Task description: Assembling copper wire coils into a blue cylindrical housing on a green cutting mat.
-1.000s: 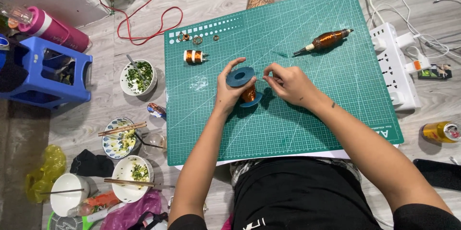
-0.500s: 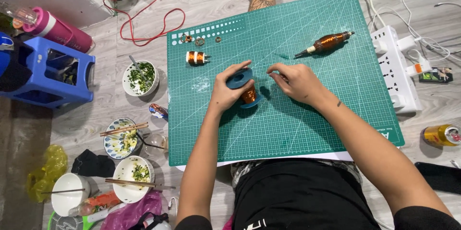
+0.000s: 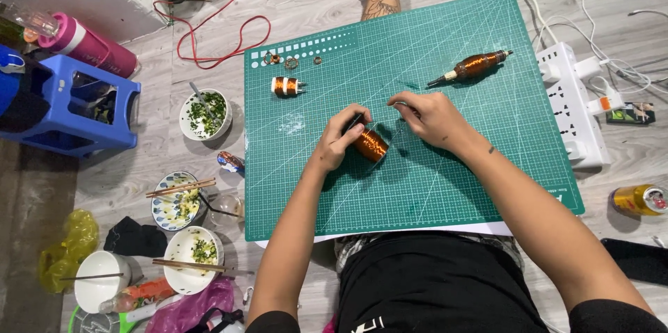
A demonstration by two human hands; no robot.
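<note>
**Copper wire spool held at centre of cutting mat**

Spool of copper-coloured wire (image 3: 370, 144) lies on its side near the middle of the green gridded cutting mat (image 3: 445, 187). Left hand (image 3: 339, 139) grips it, fingers (image 3: 351, 119) curled over its dark end. Right hand (image 3: 433, 117) sits just beside the spool, fingers pinched shut; whether a wire strand is between them cannot be told. Further up the mat: small orange-and-white wound coil (image 3: 287, 86) and copper-coloured pen-shaped tool (image 3: 473, 67). White power strip (image 3: 572, 117) lies off the mat's right edge.

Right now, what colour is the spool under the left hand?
Coppery orange: the spool shows best in the head view.
</note>
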